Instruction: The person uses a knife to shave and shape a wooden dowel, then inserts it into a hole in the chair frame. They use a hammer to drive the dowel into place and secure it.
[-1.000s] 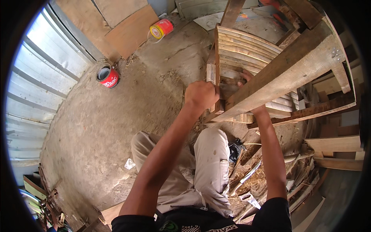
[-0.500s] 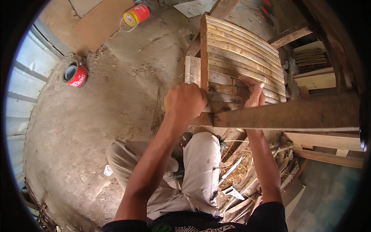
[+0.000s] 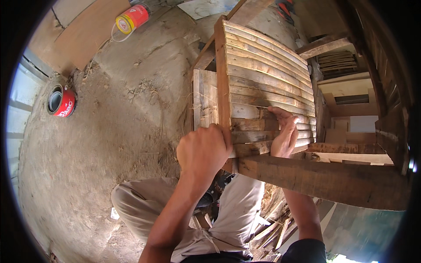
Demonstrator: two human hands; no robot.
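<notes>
A piece of wooden furniture with a panel of split bamboo slats (image 3: pixel 272 65) stands tilted in front of me. A reddish-brown wooden rail (image 3: pixel 222 79) runs along the panel's left side. My left hand (image 3: pixel 204 149) is closed at the lower end of that rail, its knuckles toward me; whatever its fingers hold is hidden. Past a thick dark wooden beam (image 3: pixel 324 179) reaches my right arm, partly covered by it. My right hand (image 3: pixel 285 133) rests against the lower slats, index finger stretched out and thumb apart. I see nothing plainly held in it.
A red paint can (image 3: pixel 66 103) stands open on the dirt floor at left. Another can, red and yellow (image 3: pixel 133 18), lies on its side farther back. Wood scraps (image 3: pixel 276 225) lie near my right knee. More wooden framing (image 3: pixel 372 87) rises at right.
The slatted panel and beam sit lower and more tilted in view. Both hands keep their places on the furniture, with the left against the rail and the right on the slats.
</notes>
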